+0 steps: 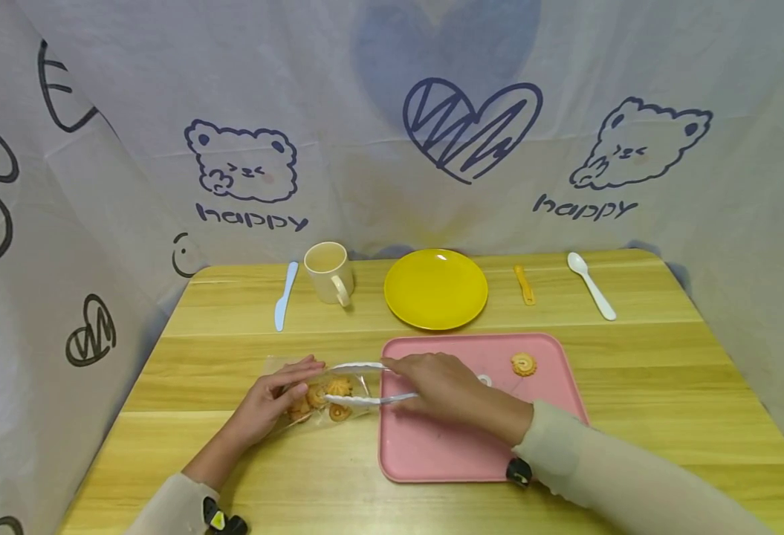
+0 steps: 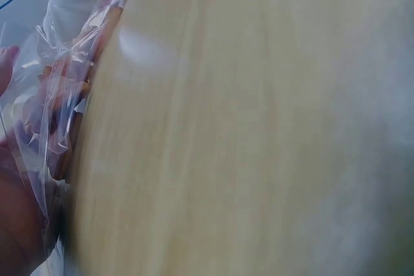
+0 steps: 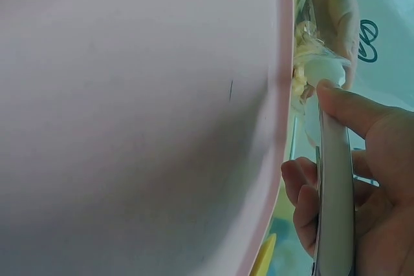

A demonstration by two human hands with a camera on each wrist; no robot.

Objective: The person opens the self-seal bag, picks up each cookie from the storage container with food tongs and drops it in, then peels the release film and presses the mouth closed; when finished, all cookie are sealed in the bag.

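Note:
My left hand point(image 1: 271, 397) point(image 2: 16, 224) grips a clear bag point(image 1: 358, 423) point(image 2: 61, 75) with several round cookies point(image 1: 339, 386) inside, fingers and thumb around its left part. The bag lies on the table, its right end by the pink tray's left edge. Tongs with white scalloped tips point(image 1: 358, 401) point(image 3: 323, 72) are held by my right hand point(image 1: 452, 390) point(image 3: 388, 179), thumb along one arm. Their arms stand apart in the head view, tips over the bag's right part; whether they are inside it I cannot tell. No cookie shows between the tips.
The pink tray point(image 1: 445, 453) point(image 3: 162, 63) holds one cookie point(image 1: 524, 364) at its upper right. Along the table's back stand or lie a light blue knife point(image 1: 286, 296), a cream mug point(image 1: 328, 275), a yellow plate point(image 1: 435, 290), a small orange utensil point(image 1: 525, 285) and a white spoon point(image 1: 591, 286).

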